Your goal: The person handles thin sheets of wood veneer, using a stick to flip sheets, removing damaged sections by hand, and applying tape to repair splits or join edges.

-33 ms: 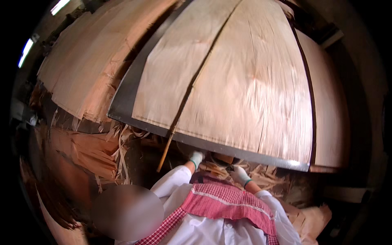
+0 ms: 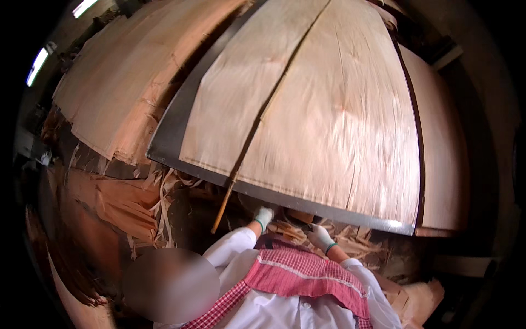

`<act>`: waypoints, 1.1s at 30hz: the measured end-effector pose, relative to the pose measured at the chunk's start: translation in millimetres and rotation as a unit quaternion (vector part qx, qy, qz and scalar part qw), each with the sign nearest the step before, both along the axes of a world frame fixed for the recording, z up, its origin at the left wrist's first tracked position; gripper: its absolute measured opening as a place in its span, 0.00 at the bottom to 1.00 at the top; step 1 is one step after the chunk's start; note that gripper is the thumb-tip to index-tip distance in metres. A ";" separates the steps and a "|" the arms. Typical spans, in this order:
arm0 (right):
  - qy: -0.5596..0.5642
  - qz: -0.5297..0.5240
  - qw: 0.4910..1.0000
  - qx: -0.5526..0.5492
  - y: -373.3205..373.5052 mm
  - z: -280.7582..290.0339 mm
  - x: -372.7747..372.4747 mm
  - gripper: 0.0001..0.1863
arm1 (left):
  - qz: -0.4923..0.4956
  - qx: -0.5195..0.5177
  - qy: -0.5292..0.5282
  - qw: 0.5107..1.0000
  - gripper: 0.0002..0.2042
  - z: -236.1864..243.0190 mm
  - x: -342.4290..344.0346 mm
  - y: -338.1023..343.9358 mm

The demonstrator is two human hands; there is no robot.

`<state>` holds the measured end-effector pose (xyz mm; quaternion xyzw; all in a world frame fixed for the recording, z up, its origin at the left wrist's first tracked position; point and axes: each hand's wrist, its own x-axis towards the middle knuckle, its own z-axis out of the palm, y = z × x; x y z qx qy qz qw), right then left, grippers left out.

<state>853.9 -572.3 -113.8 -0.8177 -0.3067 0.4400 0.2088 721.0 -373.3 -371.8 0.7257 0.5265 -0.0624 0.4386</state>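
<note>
My left hand [image 2: 264, 215], in a white glove with a green cuff, is at the front edge of a dark plate [image 2: 171, 131] carrying pale veneer sheets [image 2: 329, 120]; its fingers are blurred. My right hand [image 2: 320, 237], gloved alike, is lower and further right, its fingers curled at a small dark thing I cannot make out, just below that edge. A thin cane [image 2: 222, 211] slants along a dark gap in the veneer and sticks out past the front edge, left of my hands.
Stacked veneer sheets [image 2: 115, 82] stand at left, with torn orange-brown veneer [image 2: 120, 208] below them. Another veneer sheet [image 2: 441, 164] lies at the right. Loose scraps [image 2: 353, 241] lie beneath the plate's front edge. A pale beam [image 2: 460, 265] is at lower right.
The plate, the veneer and my hands appear slightly lower in the view, as if the camera tilted a little. My hands keep about the same places relative to the plate's edge.
</note>
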 end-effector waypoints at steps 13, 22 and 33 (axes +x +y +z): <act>0.188 -0.127 0.972 0.065 18.9 3.8 -6.7 0.18 | -0.230 -0.266 -0.131 0.927 0.12 159.2 2.9 -34.2; 0.206 -0.214 0.949 0.106 17.7 17.3 -4.6 0.11 | -0.385 -0.186 -0.139 0.893 0.18 294.4 2.4 -58.6; -0.300 0.013 0.946 -0.124 -138.1 174.4 104.7 0.14 | -0.509 0.001 -0.245 0.825 0.12 316.6 33.4 -37.3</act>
